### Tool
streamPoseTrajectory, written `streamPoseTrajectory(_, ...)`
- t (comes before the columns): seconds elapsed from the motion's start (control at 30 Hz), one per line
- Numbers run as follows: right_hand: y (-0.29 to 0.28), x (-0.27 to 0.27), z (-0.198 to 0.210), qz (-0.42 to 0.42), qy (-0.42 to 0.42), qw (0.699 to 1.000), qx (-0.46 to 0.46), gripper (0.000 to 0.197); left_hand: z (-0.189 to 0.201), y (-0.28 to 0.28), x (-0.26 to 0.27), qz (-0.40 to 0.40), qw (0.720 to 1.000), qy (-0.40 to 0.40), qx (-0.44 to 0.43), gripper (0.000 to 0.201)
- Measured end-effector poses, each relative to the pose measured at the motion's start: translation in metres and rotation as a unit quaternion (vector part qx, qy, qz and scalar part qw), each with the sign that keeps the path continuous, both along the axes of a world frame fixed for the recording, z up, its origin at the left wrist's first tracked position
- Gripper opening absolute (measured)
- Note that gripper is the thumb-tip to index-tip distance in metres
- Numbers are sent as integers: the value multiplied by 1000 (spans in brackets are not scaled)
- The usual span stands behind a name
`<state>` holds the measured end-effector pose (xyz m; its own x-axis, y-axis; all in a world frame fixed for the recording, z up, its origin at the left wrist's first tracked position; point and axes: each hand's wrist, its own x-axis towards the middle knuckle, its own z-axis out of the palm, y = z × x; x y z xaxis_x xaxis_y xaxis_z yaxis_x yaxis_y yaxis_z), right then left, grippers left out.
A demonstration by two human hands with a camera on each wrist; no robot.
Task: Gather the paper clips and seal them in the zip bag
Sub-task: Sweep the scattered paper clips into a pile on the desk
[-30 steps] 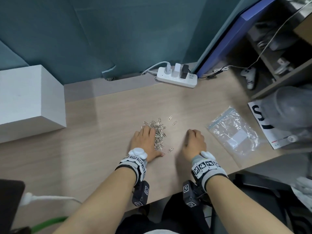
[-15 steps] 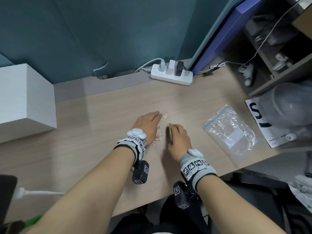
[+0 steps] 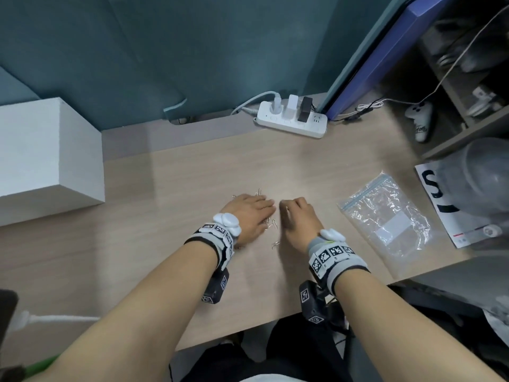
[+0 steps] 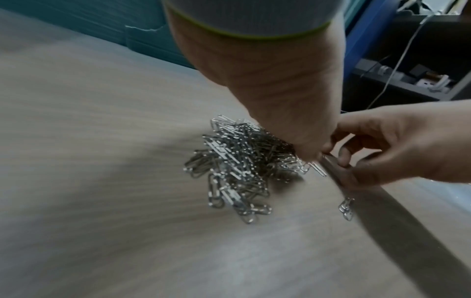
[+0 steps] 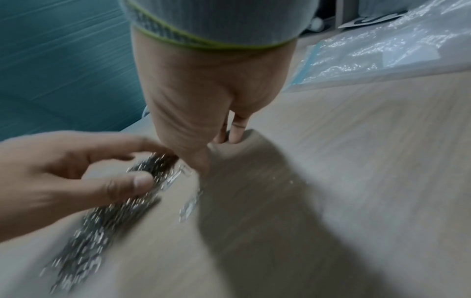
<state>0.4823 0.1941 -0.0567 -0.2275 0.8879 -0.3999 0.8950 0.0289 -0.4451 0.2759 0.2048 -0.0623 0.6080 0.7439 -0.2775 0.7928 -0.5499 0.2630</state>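
A heap of silver paper clips [image 4: 237, 167] lies on the wooden desk [image 3: 192, 175]. My left hand [image 3: 261, 206] arches over it with gently curved fingers and hides most of it in the head view. My right hand [image 3: 287, 209] stands on its edge just right of the heap, its fingers curled down to the desk; its fingertips [image 4: 342, 159] touch the heap's right rim. A few stray clips [image 3: 275, 244] lie near both wrists. The clear zip bag [image 3: 385, 216] lies flat to the right, untouched. The right wrist view is blurred.
A white box [image 3: 46, 158] stands at the left. At the back sits a power strip [image 3: 292, 122] with plugs. A printed sheet [image 3: 446, 205] and shelves with a game controller [image 3: 421, 119] are at the right. The desk's front edge runs just under my wrists.
Both hands have come together, the right one sliding left across the desk. The spread clips are now bunched into a tight heap under the left hand.
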Motion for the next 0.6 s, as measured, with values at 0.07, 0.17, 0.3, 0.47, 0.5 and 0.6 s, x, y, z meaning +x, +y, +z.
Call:
streamPoseTrajectory(0.07, -10, -6, -1, 22, 1, 999, -34, 76, 4, -9, -14, 29, 999, -15, 10, 96)
streamPoseTrajectory(0.17, -23, -19, -6, 38, 14, 998, -51, 92, 13, -20, -36, 93, 996, 15, -1, 126)
streamPoseTrajectory(0.3, -31, -39, -13, 18, 26, 999, -8, 61, 18, -30, -54, 213, 974, -19, -79, 140)
streamPoseTrajectory(0.47, -34, -51, -16, -27, 62, 997, 37, 48, 0, -38, -53, 251, 962, -50, -92, 135)
streamPoseTrajectory(0.5, -31, -50, -14, -39, 70, 996, 38, 57, -3, -35, -51, 262, 959, -58, -88, 131)
streamPoseTrajectory(0.6, -17, -40, -7, -47, 63, 997, 25, 98, -6, -27, -49, 301, 946, -84, -86, 127)
